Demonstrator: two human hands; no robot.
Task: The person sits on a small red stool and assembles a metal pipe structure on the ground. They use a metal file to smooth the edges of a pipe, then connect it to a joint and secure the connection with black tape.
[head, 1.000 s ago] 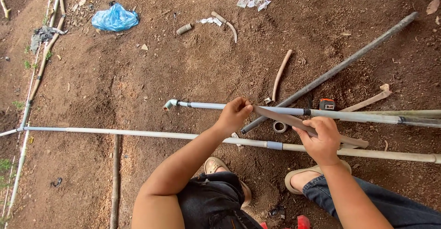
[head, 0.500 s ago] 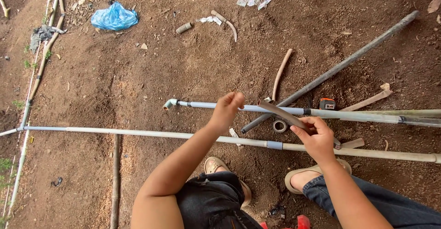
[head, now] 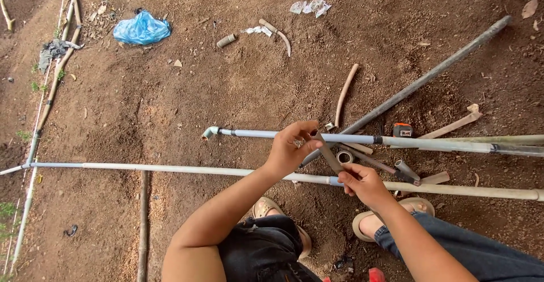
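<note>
Two hands: left hand (head: 289, 152) grips smooth grey pipe (head: 351, 139); right hand (head: 365, 184) pinches flat blade (head: 329, 154).

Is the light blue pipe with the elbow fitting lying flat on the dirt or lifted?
Cannot tell: the left hand grips the pipe, and the overhead view hides any gap.

Both long pipes (head: 453, 144) cut off at right edge; left hand (head: 289, 152) hides pipe section; red object (head: 377, 274) cropped at bottom edge, unidentifiable.
</note>
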